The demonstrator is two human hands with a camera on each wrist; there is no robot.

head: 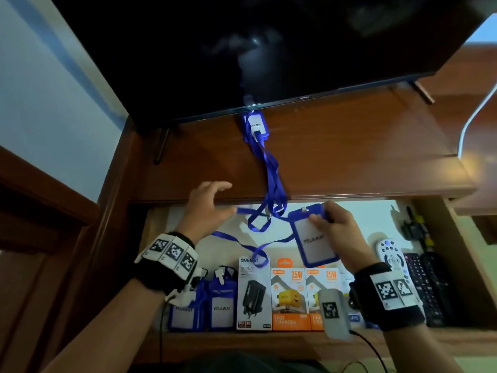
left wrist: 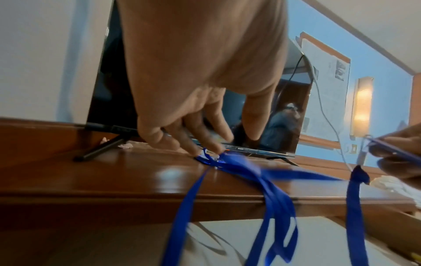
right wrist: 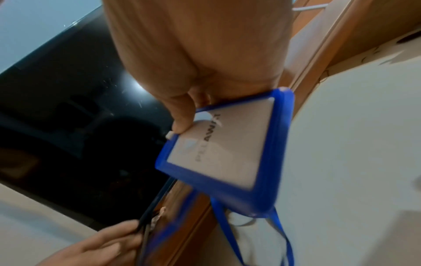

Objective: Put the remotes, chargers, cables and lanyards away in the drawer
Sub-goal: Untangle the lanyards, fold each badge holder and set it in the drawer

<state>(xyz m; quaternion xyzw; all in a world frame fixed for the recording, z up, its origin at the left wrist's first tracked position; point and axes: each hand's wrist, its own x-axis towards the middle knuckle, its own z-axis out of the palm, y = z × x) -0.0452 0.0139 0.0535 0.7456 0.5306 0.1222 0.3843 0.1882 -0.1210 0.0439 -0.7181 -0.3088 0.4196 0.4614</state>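
My right hand (head: 321,218) pinches a blue "PELAWAT" badge holder (head: 314,238) above the open drawer (head: 371,219); in the right wrist view my thumb (right wrist: 182,122) presses on the badge holder's (right wrist: 223,149) card. Its blue strap (head: 242,244) loops down into the drawer. My left hand (head: 228,199) hovers with spread fingers at the cabinet top's front edge, beside a strap end (head: 243,210), holding nothing. A second badge holder (head: 255,127) lies under the TV, and its strap (head: 273,184) trails over the edge; the left wrist view shows this strap (left wrist: 273,180) below my fingers (left wrist: 205,136).
The drawer holds two badge holders (head: 222,305) at the left, a black-and-white charger box (head: 254,292), two orange charger boxes (head: 289,297), and remotes (head: 427,286) at the right. A dark TV (head: 242,49) stands on the wooden cabinet top (head: 349,146). A white cable (head: 473,117) hangs at the right.
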